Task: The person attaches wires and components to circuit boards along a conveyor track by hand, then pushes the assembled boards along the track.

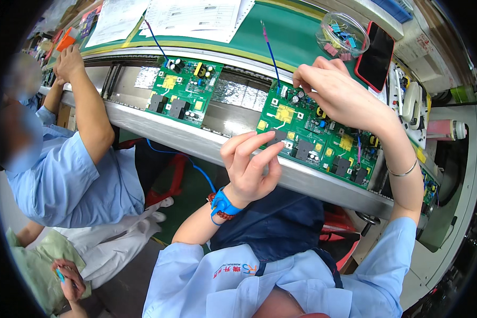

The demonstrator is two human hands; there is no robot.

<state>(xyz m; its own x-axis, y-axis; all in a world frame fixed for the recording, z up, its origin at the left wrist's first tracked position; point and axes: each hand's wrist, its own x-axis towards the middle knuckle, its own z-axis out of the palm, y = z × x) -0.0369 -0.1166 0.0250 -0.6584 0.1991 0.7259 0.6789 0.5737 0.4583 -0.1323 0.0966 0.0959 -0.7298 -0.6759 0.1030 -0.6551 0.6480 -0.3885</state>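
A green circuit board [271,112] lies on the metal conveyor rail in front of me, with black blocks, yellow patches and small capacitors on it. My left hand [252,167] is at its near edge, fingers apart and nothing visible in them, fingertips close to a black block [304,149]. Over the board's far side my right hand [342,93] has its fingers bent and closed together; whatever they pinch is hidden. A purple-and-blue wire [271,52] stands up from the board's far left corner. Directly to the right sits another green board [345,159], partly under my right wrist.
A third board [188,85] with an upright wire lies further left on the rail. Beyond the rail are papers [196,18], a clear tub of clips [342,36] and a red-edged phone [374,56]. A co-worker's arm [90,100] reaches over the rail at left.
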